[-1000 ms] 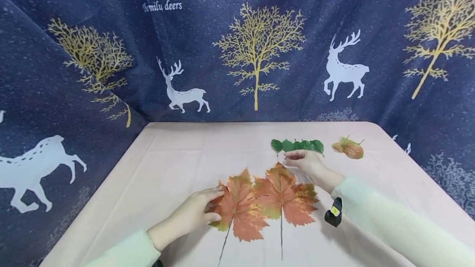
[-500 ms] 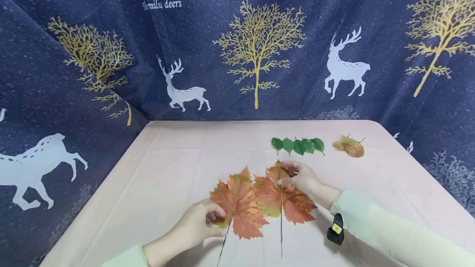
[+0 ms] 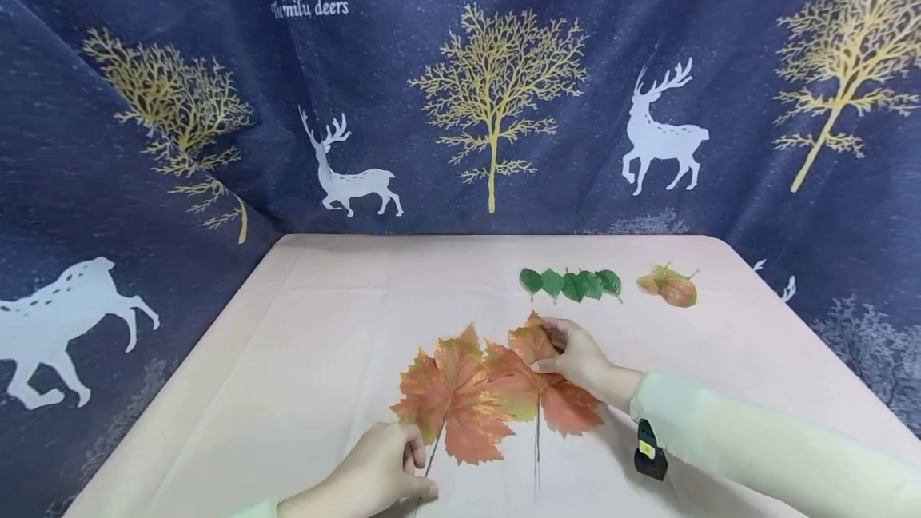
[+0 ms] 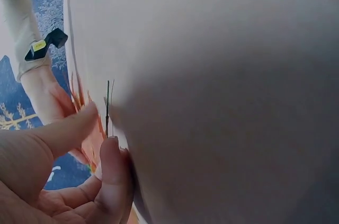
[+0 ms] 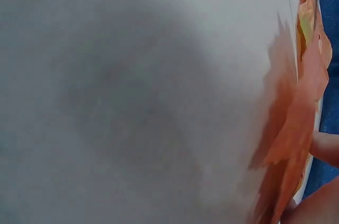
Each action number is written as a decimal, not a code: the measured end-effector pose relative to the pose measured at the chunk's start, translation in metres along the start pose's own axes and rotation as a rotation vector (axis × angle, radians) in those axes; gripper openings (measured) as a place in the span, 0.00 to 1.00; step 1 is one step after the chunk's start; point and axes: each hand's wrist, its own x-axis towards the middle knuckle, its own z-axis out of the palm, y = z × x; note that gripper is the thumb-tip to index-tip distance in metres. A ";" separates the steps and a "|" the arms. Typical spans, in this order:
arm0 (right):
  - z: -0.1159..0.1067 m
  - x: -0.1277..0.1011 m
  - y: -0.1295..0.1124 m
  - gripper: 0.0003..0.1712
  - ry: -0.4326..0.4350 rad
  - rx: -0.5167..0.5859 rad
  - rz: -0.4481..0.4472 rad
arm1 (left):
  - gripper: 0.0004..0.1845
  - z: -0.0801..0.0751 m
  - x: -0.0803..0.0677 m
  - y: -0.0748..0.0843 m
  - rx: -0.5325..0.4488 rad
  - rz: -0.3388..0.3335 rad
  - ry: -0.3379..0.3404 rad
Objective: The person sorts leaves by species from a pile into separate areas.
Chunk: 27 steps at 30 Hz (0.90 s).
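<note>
Two orange maple leaves lie side by side and overlapping on the pink table [image 3: 316,342]. My left hand [image 3: 420,462] is at the table's near edge, thumb and forefinger pinching the thin stem [image 3: 432,454] of the left maple leaf [image 3: 453,406]. The left wrist view shows that stem [image 4: 107,107] rising just above my left hand [image 4: 100,134]. My right hand [image 3: 550,348] rests on the right maple leaf [image 3: 564,410], its fingers curled round the top lobe. In the right wrist view the right maple leaf [image 5: 294,128] fills the right edge, with a fingertip [image 5: 324,149] beside it.
A row of small green leaves [image 3: 572,284] and a little heap of reddish leaves [image 3: 669,288] lie further back on the right. A black clip with a yellow tag [image 3: 650,450] hangs at my right wrist. Dark blue curtain [image 3: 496,102] with deer and trees walls in the table.
My left hand slid from the left leaf's edge back to its stem. My right hand came back from the green leaves onto the right maple leaf.
</note>
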 end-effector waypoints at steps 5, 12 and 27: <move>0.000 0.001 0.002 0.44 -0.002 -0.039 -0.053 | 0.15 0.000 -0.001 -0.001 0.020 0.017 0.014; -0.006 -0.009 -0.001 0.44 -0.032 -0.131 -0.077 | 0.14 0.000 0.002 0.001 0.068 0.022 0.039; -0.021 -0.030 0.008 0.49 0.038 -0.161 -0.071 | 0.13 -0.001 0.006 0.001 0.099 0.009 0.014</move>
